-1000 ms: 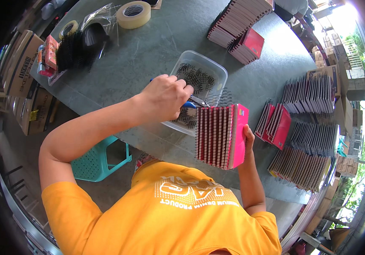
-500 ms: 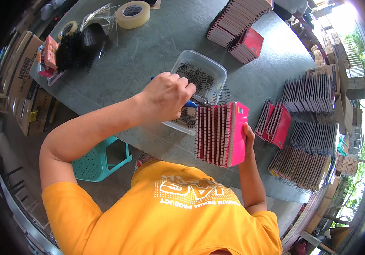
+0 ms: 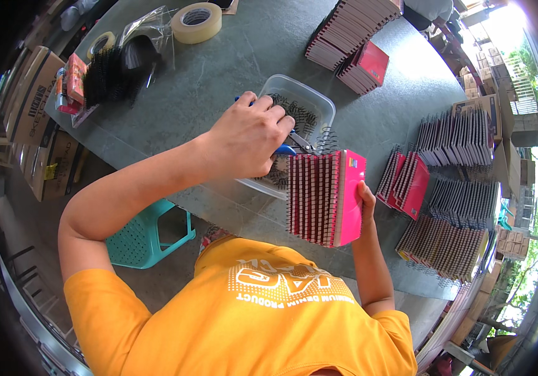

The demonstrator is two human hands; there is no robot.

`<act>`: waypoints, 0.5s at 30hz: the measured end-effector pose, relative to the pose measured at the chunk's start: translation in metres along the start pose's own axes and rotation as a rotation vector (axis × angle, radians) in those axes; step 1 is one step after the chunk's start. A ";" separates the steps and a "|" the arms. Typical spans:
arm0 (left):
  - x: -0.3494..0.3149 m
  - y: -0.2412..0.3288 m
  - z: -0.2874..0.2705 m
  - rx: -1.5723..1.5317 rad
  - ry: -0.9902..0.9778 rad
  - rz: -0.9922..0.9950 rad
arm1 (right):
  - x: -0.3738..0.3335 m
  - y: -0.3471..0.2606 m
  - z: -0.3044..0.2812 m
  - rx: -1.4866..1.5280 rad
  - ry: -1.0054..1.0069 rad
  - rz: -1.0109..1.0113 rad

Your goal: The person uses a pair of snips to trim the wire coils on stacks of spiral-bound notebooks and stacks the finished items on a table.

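Note:
My left hand (image 3: 244,138) is closed around blue-handled pliers (image 3: 285,150). Their metal jaws point right, beside the black wire coil ends that stick up past the top of a stack of spiral notebooks (image 3: 313,199). Whether the jaws touch a wire cannot be made out. My right hand (image 3: 367,200) grips this stack from its right side, at the pink cover, with most of its fingers hidden behind. Under my left hand and the pliers stands a clear plastic tub (image 3: 327,109) holding several loose pieces of black coil (image 3: 303,113).
Spiral notebooks (image 3: 457,141) stand in rows at the right, beside pink ones (image 3: 407,182). More notebooks (image 3: 350,31) are stacked at the far side. Tape rolls (image 3: 196,24) and black coils (image 3: 109,75) lie far left. A green stool (image 3: 140,241) stands below the table edge.
My left hand has shifted slightly, its fingers spreading a little along the plier handles, and the pliers have turned slightly. The notebook stack and my right hand stay nearly still.

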State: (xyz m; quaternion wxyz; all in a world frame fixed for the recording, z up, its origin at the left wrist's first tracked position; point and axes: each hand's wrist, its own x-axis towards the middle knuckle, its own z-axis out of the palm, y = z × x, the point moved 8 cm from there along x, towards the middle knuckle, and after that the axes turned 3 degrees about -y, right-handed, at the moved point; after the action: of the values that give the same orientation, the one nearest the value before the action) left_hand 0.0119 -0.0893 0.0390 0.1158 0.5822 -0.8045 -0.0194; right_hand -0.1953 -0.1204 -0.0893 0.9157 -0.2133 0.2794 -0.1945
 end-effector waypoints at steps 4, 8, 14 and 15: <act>0.003 0.003 0.013 -0.048 -0.112 0.000 | 0.000 0.002 0.000 0.017 -0.006 0.002; 0.002 -0.002 0.026 -0.135 -0.249 -0.061 | -0.002 0.001 0.004 0.014 -0.022 -0.006; 0.000 -0.002 0.008 -0.107 0.022 0.005 | 0.000 -0.001 0.006 0.023 -0.048 -0.009; 0.001 -0.001 0.003 -0.101 0.070 0.021 | 0.001 -0.001 0.006 0.028 -0.049 -0.006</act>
State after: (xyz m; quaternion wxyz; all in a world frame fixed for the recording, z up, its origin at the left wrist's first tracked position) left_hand 0.0115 -0.0905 0.0358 0.1733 0.5674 -0.8041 -0.0382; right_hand -0.1914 -0.1194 -0.0848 0.9246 -0.2059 0.2535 -0.1960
